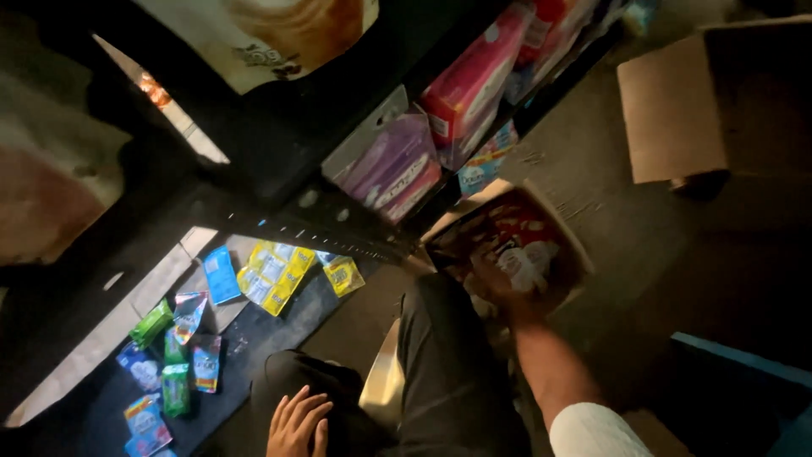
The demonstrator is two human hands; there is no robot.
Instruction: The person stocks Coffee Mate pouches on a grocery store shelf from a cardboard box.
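My right hand (499, 288) reaches into an open cardboard box (568, 245) on the floor and rests on the red and white packets (520, 250) inside; whether the fingers grip one is hidden in the dim light. My left hand (298, 423) lies on my dark trouser leg (440, 372), fingers apart, holding nothing. Small yellow packets (275, 275) lie on the low shelf to the left, near the blue, green and silver packets (182, 355).
A dark shelf unit (338, 216) holds purple packs (393, 169) and a pink box (469, 85). A second cardboard box (677, 110) stands open at the upper right. A blue edge (744, 355) shows at the lower right.
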